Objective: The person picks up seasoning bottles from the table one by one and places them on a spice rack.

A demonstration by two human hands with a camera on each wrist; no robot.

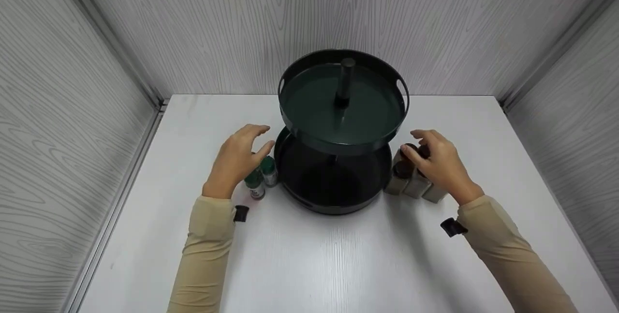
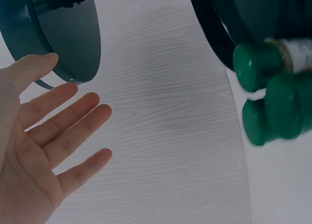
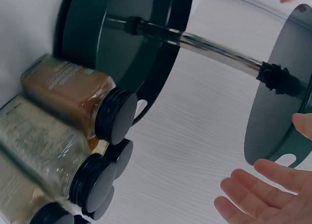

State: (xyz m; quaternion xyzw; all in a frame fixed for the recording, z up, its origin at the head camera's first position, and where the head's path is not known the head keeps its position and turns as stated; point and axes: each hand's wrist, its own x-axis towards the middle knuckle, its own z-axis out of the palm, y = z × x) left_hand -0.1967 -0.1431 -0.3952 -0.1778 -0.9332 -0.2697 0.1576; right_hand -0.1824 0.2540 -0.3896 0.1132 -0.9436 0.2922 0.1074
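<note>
A dark green two-tier round tray stands in mid-table, its upper tier (image 1: pixel 314 105) above a lower tier (image 1: pixel 333 187). My left hand (image 1: pixel 232 160), fingers spread and holding nothing, hovers beside the tray over small green-capped bottles (image 1: pixel 254 185). In the left wrist view, the palm and parted fingers show near the upper tier (image 2: pixel 73 44). On the other side my right hand (image 1: pixel 440 163) hangs above black-capped spice jars (image 1: pixel 400 177), partly hiding them. The right wrist view shows its relaxed fingers beside the upper tier's handle slot, with brown-filled (image 3: pixel 73 97) and pale-filled jars (image 3: pixel 44 141) below.
A post (image 1: pixel 346 81) rises from the middle of the upper tier. The white tabletop (image 1: pixel 319 264) extends in front of the tray. Grey wood-grain panels (image 1: pixel 232 27) enclose the back and both sides.
</note>
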